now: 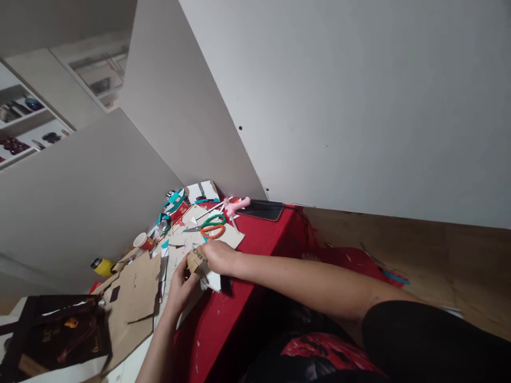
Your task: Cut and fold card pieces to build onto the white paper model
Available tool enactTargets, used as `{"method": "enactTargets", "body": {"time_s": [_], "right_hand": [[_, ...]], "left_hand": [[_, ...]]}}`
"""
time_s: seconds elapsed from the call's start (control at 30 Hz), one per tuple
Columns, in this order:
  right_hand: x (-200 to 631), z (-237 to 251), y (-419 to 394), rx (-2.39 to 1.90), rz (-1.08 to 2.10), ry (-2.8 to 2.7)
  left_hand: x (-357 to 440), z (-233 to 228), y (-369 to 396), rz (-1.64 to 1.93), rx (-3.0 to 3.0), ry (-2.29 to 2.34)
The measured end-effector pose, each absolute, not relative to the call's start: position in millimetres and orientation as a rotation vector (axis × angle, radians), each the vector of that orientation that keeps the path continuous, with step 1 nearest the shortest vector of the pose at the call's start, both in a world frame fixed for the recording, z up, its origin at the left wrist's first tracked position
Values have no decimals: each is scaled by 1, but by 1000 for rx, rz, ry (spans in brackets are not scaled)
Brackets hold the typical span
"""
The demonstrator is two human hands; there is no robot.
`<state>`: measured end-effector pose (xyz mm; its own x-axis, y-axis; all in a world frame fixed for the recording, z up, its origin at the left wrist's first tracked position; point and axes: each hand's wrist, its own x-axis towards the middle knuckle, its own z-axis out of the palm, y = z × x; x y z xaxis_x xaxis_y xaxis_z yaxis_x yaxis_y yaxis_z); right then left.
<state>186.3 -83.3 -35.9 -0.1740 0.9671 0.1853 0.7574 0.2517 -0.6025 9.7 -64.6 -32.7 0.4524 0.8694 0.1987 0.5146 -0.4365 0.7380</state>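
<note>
Black fabric with a red print (315, 348) is seen nearest to the camera, at the bottom of the view, and a black sleeve (431, 340) covers the upper right arm. From there both bare forearms are stretched forward over a red cloth (223, 319) that covers the work surface. A small cardboard piece (197, 260) with dark print is held between the two hands, just above the cloth and near its left edge. The left hand (180, 290) is closed around the piece from below, with the thumb up beside it. The right hand (219, 257) is laid on the piece from above and behind, with the fingers curled over it; how tightly it is gripped cannot be told. A white scrap (213, 281) is seen directly under the hands. To the left a large cardboard sheet (133, 298) lies flat, and a dark bag (56, 335) is placed beside it at the lower left. Further away, scissors (211, 226) with green and orange handles lie on a cardboard sheet, near the hands. Behind them a pink glue gun (238, 205) and a dark phone (261, 210) are lying close together. A red and white cup (143, 242) and a yellow bottle (101, 266) are seen at the left. Grey wall panels (339, 96) rise at the back.
</note>
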Motion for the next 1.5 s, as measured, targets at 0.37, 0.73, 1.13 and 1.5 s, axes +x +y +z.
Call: {"method": "enactTargets", "body": {"time_s": [0.37, 0.73, 1.13, 1.5], "right_hand": [[176, -46, -65, -1610, 426, -2013], [170, -57, -58, -1607, 490, -1968], [169, -63, -60, -1502, 470, -1873], [156, -66, -64, -1305, 318, -1820]], "left_hand": [[4, -34, -55, 824, 2022, 1134], [0, -43, -55, 792, 2096, 1264], [5, -64, -60, 764, 2029, 1796], [7, -68, -67, 1351, 1890, 1469]]}}
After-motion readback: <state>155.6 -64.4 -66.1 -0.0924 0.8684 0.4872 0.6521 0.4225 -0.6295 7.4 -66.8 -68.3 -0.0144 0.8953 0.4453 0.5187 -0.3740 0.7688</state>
